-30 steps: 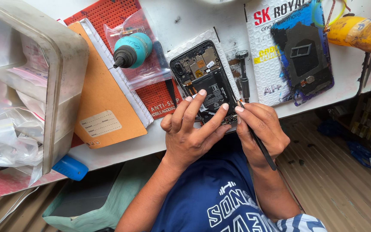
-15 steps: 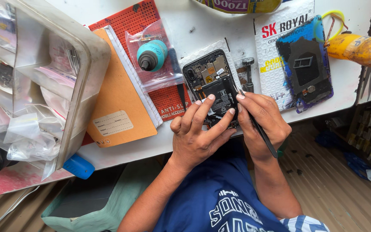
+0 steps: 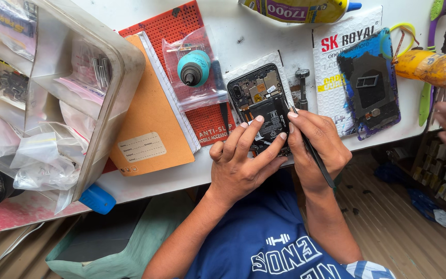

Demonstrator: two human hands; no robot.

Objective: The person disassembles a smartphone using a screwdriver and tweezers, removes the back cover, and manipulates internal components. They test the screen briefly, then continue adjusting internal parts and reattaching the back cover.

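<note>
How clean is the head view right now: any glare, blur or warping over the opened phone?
Head view: even daylight, opened phone sharp with no glare; left hand and right hand throw soft shadows; wide-lens bending warps the plastic bin at the edge.

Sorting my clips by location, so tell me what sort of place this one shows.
Probably a phone repair bench. An opened phone lies under both hands, its removed back cover sits beside it, and a bin of bagged spare parts stands on the white table.
</note>
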